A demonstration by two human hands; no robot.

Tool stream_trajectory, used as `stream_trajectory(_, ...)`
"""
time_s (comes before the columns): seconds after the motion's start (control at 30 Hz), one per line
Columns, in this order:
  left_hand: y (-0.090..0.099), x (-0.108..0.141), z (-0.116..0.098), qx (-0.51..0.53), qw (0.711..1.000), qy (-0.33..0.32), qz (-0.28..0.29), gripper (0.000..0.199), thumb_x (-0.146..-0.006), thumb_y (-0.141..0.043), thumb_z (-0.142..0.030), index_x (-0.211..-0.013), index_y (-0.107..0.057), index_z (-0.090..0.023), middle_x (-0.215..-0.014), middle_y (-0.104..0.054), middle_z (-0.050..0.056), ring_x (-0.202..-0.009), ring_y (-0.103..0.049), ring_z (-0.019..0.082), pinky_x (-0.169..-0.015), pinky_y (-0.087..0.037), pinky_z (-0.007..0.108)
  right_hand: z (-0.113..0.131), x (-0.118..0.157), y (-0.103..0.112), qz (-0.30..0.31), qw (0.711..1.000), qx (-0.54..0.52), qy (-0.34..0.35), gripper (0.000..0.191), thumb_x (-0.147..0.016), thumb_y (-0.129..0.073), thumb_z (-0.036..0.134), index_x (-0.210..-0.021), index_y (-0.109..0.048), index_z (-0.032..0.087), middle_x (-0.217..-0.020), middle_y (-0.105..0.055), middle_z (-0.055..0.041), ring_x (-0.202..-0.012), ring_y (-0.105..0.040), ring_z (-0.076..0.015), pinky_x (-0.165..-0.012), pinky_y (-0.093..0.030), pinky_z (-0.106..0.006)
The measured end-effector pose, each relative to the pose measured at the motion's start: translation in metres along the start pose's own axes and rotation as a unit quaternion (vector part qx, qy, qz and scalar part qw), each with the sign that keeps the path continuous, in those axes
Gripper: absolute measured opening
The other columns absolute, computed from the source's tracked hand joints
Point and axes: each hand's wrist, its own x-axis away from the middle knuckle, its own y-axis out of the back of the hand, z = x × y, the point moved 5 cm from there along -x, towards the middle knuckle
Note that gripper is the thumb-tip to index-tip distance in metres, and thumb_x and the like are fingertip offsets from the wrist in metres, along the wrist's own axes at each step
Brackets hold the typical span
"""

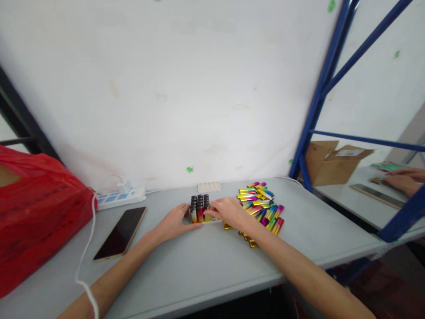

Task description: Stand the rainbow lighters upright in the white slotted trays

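Several shiny lighters with black tops (200,208) stand upright in rows in a white tray (212,220) on the grey table. My left hand (177,222) is at the tray's left side, thumb along the front edge and fingers around the left row. At the right of the rows, the fingers of my right hand (226,210) are closed together against the standing lighters; what they grip is too small to make out. A loose pile of colourful metallic lighters (262,204) lies just right of my right hand, partly behind the forearm.
A second white tray (209,186) lies by the wall. To the left are a phone (121,232), a power strip (121,198), a white cable (86,252) and a red bag (43,217). Right, beyond a blue frame (318,99), are a cardboard box (332,164) and another person's hands (405,179).
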Motion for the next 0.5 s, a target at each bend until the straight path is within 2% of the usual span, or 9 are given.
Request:
stream_trajectory(0.07,0.0,0.0,0.0,0.0,1.0,0.001,0.004,0.064,-0.079,-0.076,-0.072,-0.115,-0.07,-0.019,-0.11,-0.074,0.012,-0.1,-0.068,0.031,-0.091,-0.054,0.042,-0.003,0.0,-0.001,0.006,1.0,-0.009,-0.005,0.054,-0.102,-0.057,0.067,-0.079,-0.073,0.02,-0.077,-0.075,-0.0067,-0.069,-0.067,-0.0184,-0.063,-0.036,-0.026)
stream_trajectory(0.13,0.0,0.0,-0.001,-0.005,1.0,0.006,0.014,0.065,-0.08,-0.074,-0.074,-0.113,-0.07,-0.018,-0.107,-0.074,0.012,-0.097,-0.067,0.031,-0.089,-0.055,0.042,-0.019,0.001,0.003,-0.004,1.0,-0.027,-0.007,0.052,-0.106,-0.054,0.062,-0.082,-0.074,0.02,-0.077,-0.074,-0.0057,-0.071,-0.067,-0.0184,-0.067,-0.04,-0.027)
stream_trajectory(0.2,0.0,0.0,-0.001,-0.006,1.0,0.012,0.024,0.065,-0.081,-0.072,-0.075,-0.111,-0.069,-0.017,-0.106,-0.073,0.011,-0.096,-0.066,0.031,-0.088,-0.055,0.042,-0.049,0.005,0.01,-0.041,0.998,-0.029,-0.027,0.046,-0.113,-0.046,0.049,-0.094,-0.075,0.019,-0.086,-0.076,-0.0071,-0.082,-0.069,-0.0194,-0.078,-0.046,-0.028)
stream_trajectory(0.27,0.0,-0.001,-0.001,-0.008,0.999,0.014,0.028,0.064,-0.082,-0.07,-0.076,-0.109,-0.069,-0.019,-0.106,-0.073,0.011,-0.095,-0.066,0.031,-0.087,-0.055,0.042,-0.088,0.012,0.016,-0.074,0.996,-0.003,-0.056,0.031,-0.113,-0.047,0.032,-0.114,-0.074,0.016,-0.11,-0.077,-0.0126,-0.105,-0.07,-0.0224,-0.097,-0.049,-0.033)
stream_trajectory(0.3,0.0,-0.001,0.0,-0.008,0.999,0.012,0.028,0.063,-0.082,-0.07,-0.076,-0.109,-0.069,-0.019,-0.106,-0.073,0.011,-0.095,-0.066,0.03,-0.087,-0.056,0.042,-0.109,0.015,0.017,-0.071,0.995,0.018,-0.071,0.028,-0.11,-0.05,0.024,-0.122,-0.072,0.014,-0.12,-0.076,-0.0152,-0.116,-0.068,-0.0243,-0.105,-0.047,-0.036)
stream_trajectory(0.4,0.002,-0.001,0.0,-0.009,0.999,-0.005,0.034,0.062,-0.082,-0.071,-0.075,-0.111,-0.069,-0.02,-0.108,-0.072,0.013,-0.096,-0.067,0.031,-0.089,-0.056,0.043,-0.161,0.025,0.014,-0.042,0.991,0.056,-0.112,0.036,-0.103,-0.055,0.015,-0.137,-0.068,0.01,-0.143,-0.067,-0.0212,-0.133,-0.061,-0.028,-0.118,-0.041,-0.042)
stream_trajectory(0.5,0.005,0.0,0.0,0.003,0.999,-0.002,0.043,0.056,-0.081,-0.072,-0.072,-0.105,-0.07,-0.022,-0.106,-0.073,0.011,-0.095,-0.068,0.031,-0.088,-0.057,0.042,-0.187,0.029,0.006,-0.014,0.99,0.049,-0.128,0.036,-0.102,-0.057,0.016,-0.135,-0.071,0.013,-0.144,-0.068,-0.0194,-0.133,-0.063,-0.028,-0.117,-0.043,-0.041)
